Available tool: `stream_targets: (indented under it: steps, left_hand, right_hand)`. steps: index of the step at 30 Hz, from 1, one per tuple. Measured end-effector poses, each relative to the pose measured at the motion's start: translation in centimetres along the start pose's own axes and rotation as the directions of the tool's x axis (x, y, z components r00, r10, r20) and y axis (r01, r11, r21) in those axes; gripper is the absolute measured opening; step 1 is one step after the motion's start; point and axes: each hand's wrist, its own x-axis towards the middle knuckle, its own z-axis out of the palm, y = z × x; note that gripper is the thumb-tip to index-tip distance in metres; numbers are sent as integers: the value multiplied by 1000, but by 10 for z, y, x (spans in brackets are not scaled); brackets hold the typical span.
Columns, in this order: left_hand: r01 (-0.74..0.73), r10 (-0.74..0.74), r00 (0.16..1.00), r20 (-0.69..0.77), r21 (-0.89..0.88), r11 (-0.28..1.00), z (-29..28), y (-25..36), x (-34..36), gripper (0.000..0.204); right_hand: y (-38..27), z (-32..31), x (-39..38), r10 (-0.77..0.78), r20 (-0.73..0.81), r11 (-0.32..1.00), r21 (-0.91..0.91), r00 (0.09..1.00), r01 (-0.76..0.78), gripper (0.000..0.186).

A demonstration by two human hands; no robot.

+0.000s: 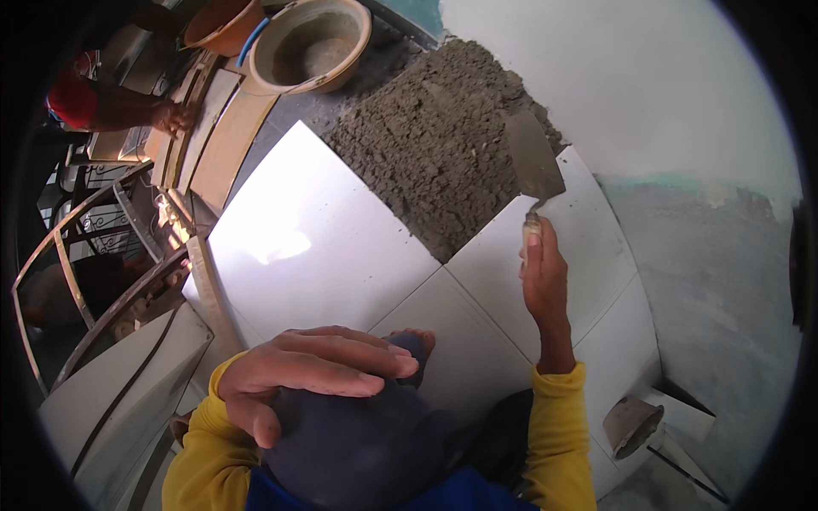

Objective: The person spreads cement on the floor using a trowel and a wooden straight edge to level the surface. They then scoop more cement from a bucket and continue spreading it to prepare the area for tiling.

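Observation:
My right hand grips the wooden handle of a trowel, its flat blade angled over the right part of a heap of grey, crumbly mortar and the edge of a white tile. My left hand is open, fingers stretched and slightly bent over my dark-clad knee. A large white glossy tile lies left of the mortar, and more white tiles meet it below. Both my forearms are in yellow sleeves, and part of my bare foot shows beyond the knee.
At upper left sit a beige basin and an orange bucket. Another person's hand is on wooden boards. A metal frame stands left, a wall rises right, and a small grey bucket lies lower right.

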Motion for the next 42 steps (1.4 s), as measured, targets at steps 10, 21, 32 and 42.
stream_targets:
  steps: [10, 21, 32, 42]
  left_hand:
    - [57, 10, 941, -339, 188, 980, 29, 18, -52, 83]
    - [-84, 112, 970, -215, 132, 988, 21, -6, -38, 100]
    - [0, -2, 990, -140, -11, 1000, 13, -4, -34, 108]
    - [97, -103, 983, -154, -44, 994, 8, -10, -33, 119]
  right_hand:
    - [8, 89, -113, -111, 526, 870, -358, 843, 339, 43]
    - [8, 33, -25, -264, -9, 959, -112, 964, 262, 37]
    - [-6, 63, 16, -188, 80, 941, -271, 979, 203, 37]
    - [-37, 39, 20, -70, -224, 997, -53, 972, 59, 39]
